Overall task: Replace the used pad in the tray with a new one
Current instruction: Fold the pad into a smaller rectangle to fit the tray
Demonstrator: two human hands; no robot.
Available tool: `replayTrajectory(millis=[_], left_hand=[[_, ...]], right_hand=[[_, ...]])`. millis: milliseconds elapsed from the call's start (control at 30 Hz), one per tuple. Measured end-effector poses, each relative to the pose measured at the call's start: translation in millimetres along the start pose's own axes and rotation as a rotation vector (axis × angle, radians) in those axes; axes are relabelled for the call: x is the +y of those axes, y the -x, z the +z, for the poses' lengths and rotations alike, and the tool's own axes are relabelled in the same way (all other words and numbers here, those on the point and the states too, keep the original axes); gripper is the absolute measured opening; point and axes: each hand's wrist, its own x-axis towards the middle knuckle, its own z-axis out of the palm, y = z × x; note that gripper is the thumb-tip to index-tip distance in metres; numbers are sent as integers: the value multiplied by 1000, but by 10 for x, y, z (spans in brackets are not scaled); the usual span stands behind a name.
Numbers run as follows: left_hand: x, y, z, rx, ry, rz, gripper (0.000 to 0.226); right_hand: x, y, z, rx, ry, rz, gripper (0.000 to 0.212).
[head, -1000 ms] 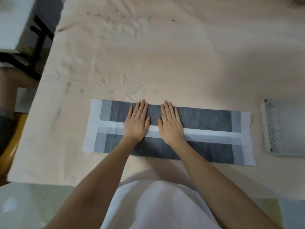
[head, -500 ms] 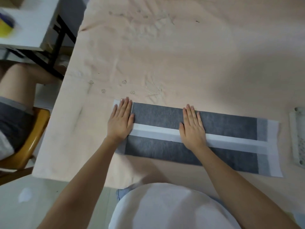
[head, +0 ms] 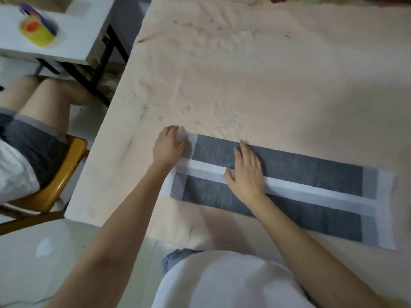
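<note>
A long folded pad point(head: 300, 172), dark grey with white borders and a white strip down its middle, lies flat on the table near its front edge. My left hand point(head: 168, 147) is at the pad's left end, fingers curled around the white far-left corner, which looks slightly lifted. My right hand point(head: 246, 174) lies flat on the pad's left half, palm down across the white strip, fingers spread. The tray is out of view.
A wrinkled pale pink cloth point(head: 244, 74) covers the table. At the left another person point(head: 33, 121) sits on a yellow chair point(head: 66, 172). Behind them a white side table point(head: 66, 36) carries a yellow-green tape roll point(head: 35, 32).
My left hand slid along the pad to its left end and curled its fingers on the corner. My right hand stayed flat on the pad. The view swung left, and the tray left the frame.
</note>
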Motion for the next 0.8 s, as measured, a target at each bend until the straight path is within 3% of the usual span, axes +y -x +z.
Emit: replayTrajectory(millis=[167,267,367,500,600,800], left_hand=[[31,-124,-142,-51,205,-349,50],[-5,-172,-170,-102,355,-467,49],[6,-179,-196,-127,379,-467,22],[9,-245,-223,-232,420,-459,19],[-30,-367,-222,-324,407,-397,31],[-151,-567,-316,-472,458,-266,15]], right_hand=[[-714,157,106,-158,26,-270,71],[-981,287,184,-212,103,-396,67],[-1117,363,266,-213,125,-396,61],[-1247,342,344,-162,99,-377,53],[-1393,259,357,-117,109,-339,43],[-1679,148,453,-69,230,-215,35]])
